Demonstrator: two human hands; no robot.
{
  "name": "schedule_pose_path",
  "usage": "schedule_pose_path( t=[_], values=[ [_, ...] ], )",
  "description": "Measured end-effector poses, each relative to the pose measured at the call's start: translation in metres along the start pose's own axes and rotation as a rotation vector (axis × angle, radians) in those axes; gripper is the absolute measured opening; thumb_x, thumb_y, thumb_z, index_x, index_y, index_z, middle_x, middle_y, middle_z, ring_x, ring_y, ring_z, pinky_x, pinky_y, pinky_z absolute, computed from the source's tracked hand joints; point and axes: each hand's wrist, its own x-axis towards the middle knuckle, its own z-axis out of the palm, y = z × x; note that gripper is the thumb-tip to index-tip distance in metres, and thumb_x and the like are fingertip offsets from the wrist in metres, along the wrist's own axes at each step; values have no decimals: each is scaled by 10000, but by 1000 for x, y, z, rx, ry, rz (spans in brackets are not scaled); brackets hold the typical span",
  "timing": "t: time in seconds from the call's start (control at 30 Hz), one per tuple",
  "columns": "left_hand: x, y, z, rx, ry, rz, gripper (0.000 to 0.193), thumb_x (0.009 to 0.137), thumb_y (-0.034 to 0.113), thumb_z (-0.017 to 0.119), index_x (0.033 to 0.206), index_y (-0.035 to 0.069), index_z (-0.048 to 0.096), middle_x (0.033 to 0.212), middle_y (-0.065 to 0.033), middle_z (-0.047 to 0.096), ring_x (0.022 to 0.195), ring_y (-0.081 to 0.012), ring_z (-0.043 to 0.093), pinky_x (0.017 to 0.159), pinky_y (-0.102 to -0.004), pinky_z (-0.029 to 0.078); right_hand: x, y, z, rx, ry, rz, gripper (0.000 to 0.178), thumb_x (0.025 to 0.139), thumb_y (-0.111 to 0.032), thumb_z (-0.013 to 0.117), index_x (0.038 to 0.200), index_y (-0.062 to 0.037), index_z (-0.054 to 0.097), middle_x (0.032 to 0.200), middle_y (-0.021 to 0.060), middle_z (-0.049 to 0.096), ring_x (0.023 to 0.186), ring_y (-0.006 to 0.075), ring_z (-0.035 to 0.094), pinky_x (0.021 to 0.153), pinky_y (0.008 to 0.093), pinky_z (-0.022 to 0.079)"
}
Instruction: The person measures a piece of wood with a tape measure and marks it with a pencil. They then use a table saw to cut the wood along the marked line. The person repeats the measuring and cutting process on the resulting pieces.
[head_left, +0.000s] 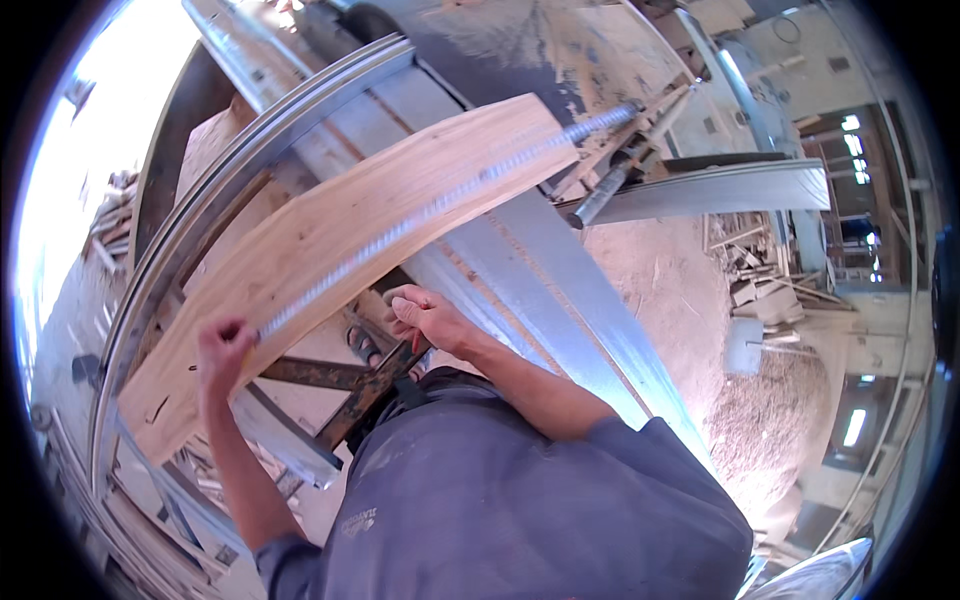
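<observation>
Fingers [235, 330] on your left hand [224, 352] are curled close together, and they pinch the near end of the tape [430, 210]. Something yellow peeks out beside them, but it is too blurry to name. That hand is over the left part of the board [290, 245], close to the edge that faces you.

Your right hand [428, 316] is in front of your body, off the board and just beside its near edge. Its fingers are bent in. A small red thing [415, 342] pokes out under it, but you cannot tell from here if they pinch it.

The board is long and pale. It lies slanted across the shiny tabletop [570, 310], with its left end low and its right end high. A short dark mark [157, 410] shows near the left end. The tape runs along the board, and its far end goes past the board's right end.

A long metal rail [185, 208] looks bent and runs up the left side, partly under the board. Your foot [363, 346] in a sandal shows below the board, near a dark bar [318, 373]. Your shirt [530, 490] is dark blue. Off to the right, wood bits [768, 298] lie by a big heap of sawdust [775, 425]. More wood [112, 222] is piled far to the left.
</observation>
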Motion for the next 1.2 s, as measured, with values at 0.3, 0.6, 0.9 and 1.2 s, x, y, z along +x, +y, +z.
schedule_pose_path(
  t=[0.3, 0.6, 0.9, 1.2],
  values=[
    [-79, 46, 122, -17, -104, -148, 178, 842, 170, 672, 883, 2, 715, 662, 8, 599, 656, -58, 542, 607, -266, 457, -30, 16, -17, 487, -317, -187, 452, 1046, -174, 526, 1451, 1, 424, 1348, 163, 621, 1197, 259, 629, 979, 359, 537],
    [-85, 41, 126, -285, 382, 20, 264, 908, 223, 751, 1030, -8, 717, 872, -56, 696, 780, -113, 606, 705, -309, 498, -29, 32, -36, 422, 30, -222, 415, 1085, -314, 464, 1100, 53, 657, 1122, 209, 717, 1078, 317, 677, 966, 453, 532],
    [-127, -173, -78, 71, 1439, -388, 536, 812, 213, 756, 1231, -99, 640, 1096, -279, 684, 1072, -405, 640, 998, -443, 474, -74, 36, -98, -188, 294, -328, 296, 1101, -256, 482, 917, -39, 565, 821, 101, 658, 756, 172, 621, 712, 324, 516],
    [-112, -250, -207, 499, 1053, -788, 653, 830, 427, 707, 1353, 54, 593, 1312, -247, 633, 1312, -439, 517, 1105, -522, 406, -108, 31, -105, -1303, 527, -49, 367, 989, -187, 606, 1311, -66, 478, 851, 208, 651, 827, 402, 655, 745, 497, 496]
  ],
)
